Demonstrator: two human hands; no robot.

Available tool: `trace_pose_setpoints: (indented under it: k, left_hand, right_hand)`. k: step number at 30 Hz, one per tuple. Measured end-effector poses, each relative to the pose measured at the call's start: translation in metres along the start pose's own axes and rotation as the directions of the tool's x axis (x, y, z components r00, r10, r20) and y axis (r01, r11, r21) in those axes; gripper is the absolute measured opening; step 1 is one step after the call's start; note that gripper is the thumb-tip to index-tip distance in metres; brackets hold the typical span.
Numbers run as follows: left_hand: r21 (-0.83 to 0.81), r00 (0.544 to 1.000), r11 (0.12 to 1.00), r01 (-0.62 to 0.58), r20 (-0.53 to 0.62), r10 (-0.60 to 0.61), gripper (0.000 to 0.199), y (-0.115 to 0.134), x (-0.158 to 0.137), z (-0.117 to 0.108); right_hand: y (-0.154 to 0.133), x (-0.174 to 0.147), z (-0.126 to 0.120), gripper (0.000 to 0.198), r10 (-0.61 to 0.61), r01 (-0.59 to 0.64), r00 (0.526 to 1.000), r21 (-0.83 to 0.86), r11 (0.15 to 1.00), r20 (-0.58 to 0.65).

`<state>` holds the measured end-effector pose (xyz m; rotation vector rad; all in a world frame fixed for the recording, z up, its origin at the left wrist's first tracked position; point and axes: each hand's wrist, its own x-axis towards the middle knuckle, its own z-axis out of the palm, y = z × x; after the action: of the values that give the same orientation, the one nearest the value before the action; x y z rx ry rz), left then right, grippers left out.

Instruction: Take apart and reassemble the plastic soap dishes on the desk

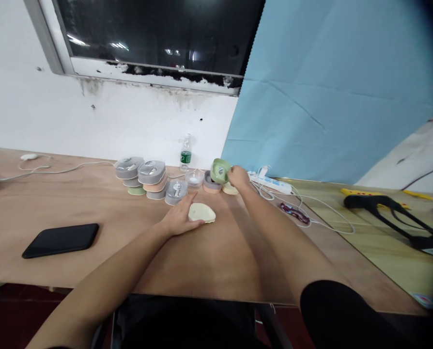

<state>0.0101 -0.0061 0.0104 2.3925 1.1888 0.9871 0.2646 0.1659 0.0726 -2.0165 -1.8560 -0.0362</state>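
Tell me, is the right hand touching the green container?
Touching. The head view shows the right hand gripping the green container at its edge, no gap between them.

At centre, the bare left hand (180, 216) covers one end of a cream, rounded container piece (204, 212). The frame's right edge cuts off a blurred black strap-like object (369, 201).
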Motion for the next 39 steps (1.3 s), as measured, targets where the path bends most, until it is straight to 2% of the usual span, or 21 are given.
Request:
trace_pose_setpoints:
  k: [4, 14, 18, 22, 24, 26, 28, 30, 35, 39]
  left_hand:
    - [0.006, 1.000, 1.000, -0.023, -0.005, 0.023, 0.093, -0.002, 0.000, 0.001]
    - [0.011, 1.000, 1.000, -0.002, 0.011, 0.002, 0.092, 0.001, -0.001, 0.000]
    - [0.013, 1.000, 1.000, -0.017, -0.005, 0.017, 0.093, -0.001, 0.000, 0.001]
    - [0.015, 1.000, 1.000, -0.014, 0.005, 0.013, 0.091, -0.002, 0.000, 0.002]
    - [0.020, 1.000, 1.000, -0.011, 0.013, 0.011, 0.092, -0.002, 0.000, 0.002]
    - [0.026, 1.000, 1.000, -0.006, 0.015, 0.006, 0.092, -0.002, 0.000, 0.002]
    - [0.036, 1.000, 0.999, -0.004, 0.013, 0.004, 0.091, -0.002, 0.000, 0.001]
    - [0.044, 1.000, 0.999, -0.008, 0.004, 0.008, 0.087, -0.001, 0.000, 0.001]
    - [0.020, 0.998, 0.999, 0.030, -0.063, -0.029, 0.074, 0.002, 0.000, -0.001]
    - [-0.085, 0.975, 0.990, 0.109, -0.187, -0.123, 0.061, -0.002, 0.002, -0.001]
  right_hand:
    - [-0.010, 0.008, 0.008, 0.030, 0.009, -0.011, 0.999, -0.038, 0.999, -0.040]
    - [-0.013, 0.013, 0.023, 0.030, -0.027, 0.026, 1.000, -0.113, 0.993, -0.004]
    - [-0.008, 0.006, 0.023, 0.037, -0.113, 0.111, 0.993, -0.074, 0.991, -0.016]
    - [-0.006, -0.003, 0.023, 0.044, -0.142, 0.141, 0.990, -0.015, 0.990, -0.027]
    - [-0.006, -0.009, 0.023, 0.045, -0.164, 0.166, 0.983, 0.020, 0.986, -0.076]
    - [-0.006, -0.020, 0.024, 0.044, -0.198, 0.217, 0.959, 0.076, 0.973, -0.201]
    - [-0.004, -0.036, 0.028, 0.039, -0.245, 0.306, 0.905, 0.133, 0.943, -0.347]
    - [-0.001, -0.057, 0.033, 0.034, -0.303, 0.409, 0.849, 0.176, 0.895, -0.432]
    - [0.014, -0.107, 0.039, 0.026, -0.509, 0.626, 0.759, 0.242, 0.741, -0.406]
    - [0.018, -0.126, 0.033, 0.037, -0.630, 0.711, 0.702, 0.270, 0.650, -0.332]
